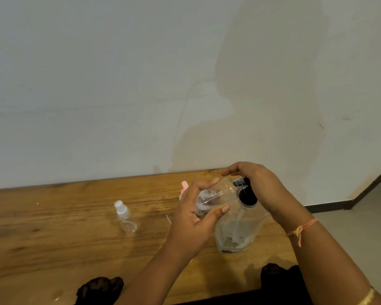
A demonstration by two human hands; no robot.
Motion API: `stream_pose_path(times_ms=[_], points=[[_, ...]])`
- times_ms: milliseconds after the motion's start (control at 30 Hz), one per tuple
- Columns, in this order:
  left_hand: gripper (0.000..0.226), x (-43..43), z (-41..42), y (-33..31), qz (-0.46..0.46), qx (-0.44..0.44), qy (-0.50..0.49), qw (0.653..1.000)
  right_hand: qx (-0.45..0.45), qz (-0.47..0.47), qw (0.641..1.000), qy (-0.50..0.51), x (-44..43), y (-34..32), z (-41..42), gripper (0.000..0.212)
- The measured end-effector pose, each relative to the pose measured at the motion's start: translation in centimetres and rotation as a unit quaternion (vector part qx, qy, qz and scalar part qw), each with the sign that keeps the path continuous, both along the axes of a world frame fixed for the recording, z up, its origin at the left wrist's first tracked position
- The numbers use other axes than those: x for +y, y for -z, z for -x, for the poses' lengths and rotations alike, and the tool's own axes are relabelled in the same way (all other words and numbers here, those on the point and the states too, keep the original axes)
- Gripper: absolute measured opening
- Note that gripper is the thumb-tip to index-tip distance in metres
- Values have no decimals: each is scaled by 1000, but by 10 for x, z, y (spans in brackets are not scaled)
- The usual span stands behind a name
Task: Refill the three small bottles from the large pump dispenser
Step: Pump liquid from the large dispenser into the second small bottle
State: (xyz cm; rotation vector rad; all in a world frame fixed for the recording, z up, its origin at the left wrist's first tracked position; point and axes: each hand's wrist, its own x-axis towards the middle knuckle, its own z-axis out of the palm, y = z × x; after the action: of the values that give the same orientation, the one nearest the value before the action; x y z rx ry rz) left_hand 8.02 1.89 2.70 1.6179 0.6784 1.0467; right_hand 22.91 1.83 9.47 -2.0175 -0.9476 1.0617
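Table (53, 227) of wood, large pump dispenser (235, 232) upright at right. Grips tilted small clear bottle (216, 194) in left hand (191, 219), neck at the black pump; curls right hand (257, 183) over pump head.

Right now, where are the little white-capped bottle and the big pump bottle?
white-capped bottle (128, 223): head view, on its clear body.
big pump bottle (238, 230): head view, on its clear lower body.

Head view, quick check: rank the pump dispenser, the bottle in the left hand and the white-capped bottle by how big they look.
1. The pump dispenser, clearly largest.
2. The held bottle, though it is raised nearer the camera and partly covered.
3. The white-capped bottle, smallest.
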Motion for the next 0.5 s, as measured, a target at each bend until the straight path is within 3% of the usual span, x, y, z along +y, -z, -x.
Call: stream_pose_path(times_ms=[133,333,500], points=[[37,0,-1,-2,-8,3,1,1000,-26,-93,995,0,-11,-4,1,38],[39,2,-1,1,-6,40,0,999,17,74,997,2,7,-1,0,33],[39,2,1,0,-8,44,0,999,37,58,998,-3,7,-1,0,31]])
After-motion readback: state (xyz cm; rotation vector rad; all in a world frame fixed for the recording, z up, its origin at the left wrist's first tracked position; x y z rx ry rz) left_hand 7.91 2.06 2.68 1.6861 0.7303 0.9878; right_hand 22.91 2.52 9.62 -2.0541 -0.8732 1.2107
